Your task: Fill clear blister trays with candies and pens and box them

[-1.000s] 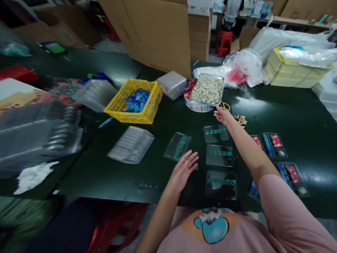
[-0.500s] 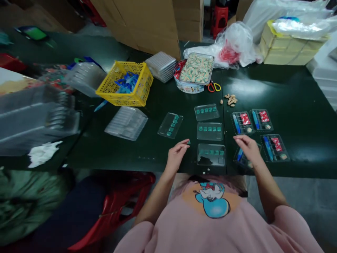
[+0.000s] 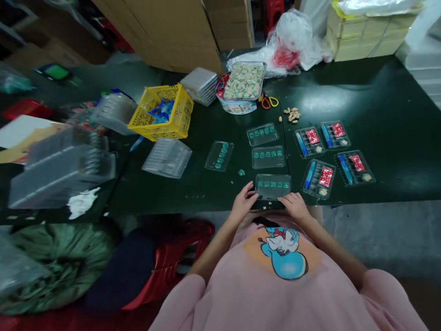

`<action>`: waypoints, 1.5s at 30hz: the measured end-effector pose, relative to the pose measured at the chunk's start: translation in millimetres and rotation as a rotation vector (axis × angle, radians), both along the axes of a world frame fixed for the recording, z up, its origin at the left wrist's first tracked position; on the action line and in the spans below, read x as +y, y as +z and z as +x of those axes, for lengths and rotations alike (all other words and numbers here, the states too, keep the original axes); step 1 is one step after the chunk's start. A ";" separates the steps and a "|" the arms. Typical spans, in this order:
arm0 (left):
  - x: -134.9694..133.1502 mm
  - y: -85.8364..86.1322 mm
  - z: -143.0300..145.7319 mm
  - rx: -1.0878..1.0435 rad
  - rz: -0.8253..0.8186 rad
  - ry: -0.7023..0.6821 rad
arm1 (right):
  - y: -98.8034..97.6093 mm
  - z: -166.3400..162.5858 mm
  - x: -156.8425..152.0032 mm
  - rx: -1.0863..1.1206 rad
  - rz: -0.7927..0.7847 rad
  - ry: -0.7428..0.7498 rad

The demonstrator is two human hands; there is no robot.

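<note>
One pale pink shirt (image 3: 230,294) of mine, with two short, loose sleeves (image 3: 387,287). On my front, a large print (image 3: 250,246): an orange patch with a dark-outlined cartoon figure (image 3: 289,264) in bright blue and white, touched with red. Beyond it, one dark strip (image 3: 265,222); my left hand (image 3: 242,202) and right hand (image 3: 295,205), both bare

Teal pieces (image 3: 273,184), yellow lattice-patterned basket (image 3: 184,120), white-speckled red packets (image 3: 325,176)

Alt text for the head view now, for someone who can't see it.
A person's left hand and right hand rest at the near corners of a clear tray holding teal pieces; filled trays lie right, a yellow basket left.
</note>
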State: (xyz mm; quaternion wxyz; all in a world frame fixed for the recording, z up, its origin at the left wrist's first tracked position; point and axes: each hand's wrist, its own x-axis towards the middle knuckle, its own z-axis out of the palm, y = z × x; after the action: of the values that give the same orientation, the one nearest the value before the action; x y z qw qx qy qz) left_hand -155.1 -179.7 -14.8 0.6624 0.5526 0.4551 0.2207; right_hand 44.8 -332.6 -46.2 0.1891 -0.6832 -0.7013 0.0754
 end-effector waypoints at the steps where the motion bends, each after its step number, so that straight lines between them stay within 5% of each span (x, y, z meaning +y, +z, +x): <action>1: 1.7 3.4 0.3 -0.032 -0.063 0.042 | 0.6 -0.2 0.1 0.013 0.012 -0.001; 5: 9.9 12.0 3.2 -0.223 -0.327 0.199 | 9.9 -4.0 1.4 0.227 0.141 -0.067; 9: 4.7 1.4 23.0 -0.339 -0.490 0.197 | 26.6 -16.6 0.9 0.547 0.266 -0.175; 16: -17.4 -7.2 65.2 -0.464 -0.416 -0.136 | 55.1 -30.7 -5.0 0.799 0.254 -0.187; 22: -10.0 5.4 89.0 -0.396 -0.371 -0.168 | 71.1 -13.2 -23.6 0.941 0.219 -0.279; 29: -6.2 25.1 145.9 -0.350 -0.382 -0.235 | 72.6 18.4 -49.9 1.140 0.452 -0.649; 37: -26.6 17.1 187.5 -0.113 -0.112 -0.328 | 48.6 109.9 -32.0 0.898 0.466 -0.891; 45: -25.3 5.1 187.3 0.011 0.113 -0.438 | 40.1 152.1 -14.3 0.486 0.272 -0.872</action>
State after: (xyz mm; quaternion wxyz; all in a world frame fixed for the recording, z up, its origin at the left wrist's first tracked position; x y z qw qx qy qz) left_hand 32.2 -205.0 -9.7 0.6600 0.6756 0.3149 0.0940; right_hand 196.8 -346.9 -6.1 0.4475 -0.8440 -0.2908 0.0545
